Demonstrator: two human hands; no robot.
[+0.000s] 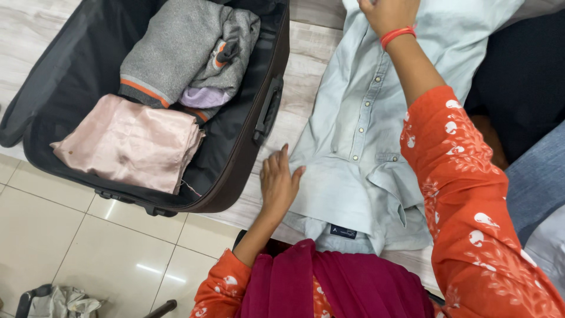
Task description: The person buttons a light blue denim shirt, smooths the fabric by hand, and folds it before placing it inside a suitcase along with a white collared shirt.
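A pale blue button-up shirt (365, 135) lies spread on a light wood-patterned surface (306, 65), collar towards me. My left hand (278, 181) rests flat, fingers apart, on the shirt's left edge near the shoulder. My right hand (388, 13), with a red band at the wrist, reaches to the far end and presses on or pinches the shirt's hem; its fingers are partly cut off by the frame. To the left stands an open black suitcase (247, 147) holding a folded pink satin cloth (129, 144), a grey sweater with orange trim (176, 50) and a small lilac garment (203, 97).
Dark fabric (524, 76) and denim (538, 176) lie at the right edge. White floor tiles (88, 247) show below the suitcase. A crumpled grey cloth (62, 303) sits at the bottom left. My orange patterned sleeves and maroon scarf (329, 288) fill the lower frame.
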